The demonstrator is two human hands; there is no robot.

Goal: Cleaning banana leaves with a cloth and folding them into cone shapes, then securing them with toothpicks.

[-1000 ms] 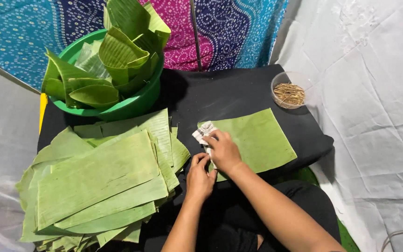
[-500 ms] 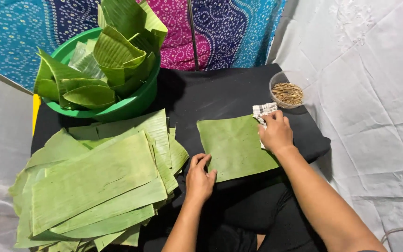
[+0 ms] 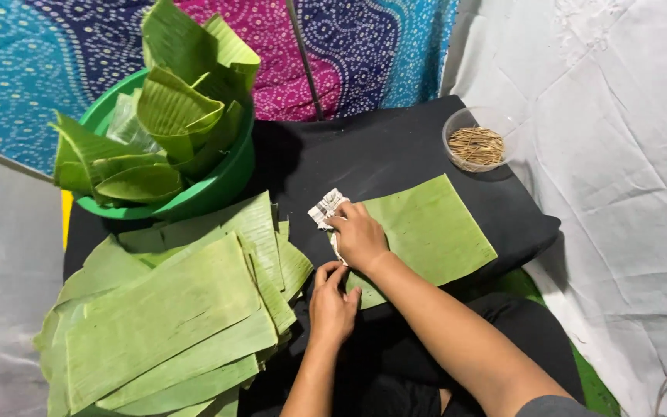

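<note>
Your right hand (image 3: 358, 235) grips a crumpled cloth (image 3: 326, 208) on the banana leaf (image 3: 426, 232); your left hand's (image 3: 332, 301) open fingers pin its edge. Pressing hard could split it.

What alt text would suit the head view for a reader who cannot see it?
The right hand presses a crumpled cloth onto a flat banana leaf on a black table, the left hand holding its near edge. A leaf stack and a green tub lie left.

Matt leaf and cloth, glossy plastic

The ribbed, matt leaf sheet (image 3: 426, 232) is lying on dull black cloth (image 3: 380, 150); the green plastic basin (image 3: 221, 181) is showing a smooth sheen.
</note>
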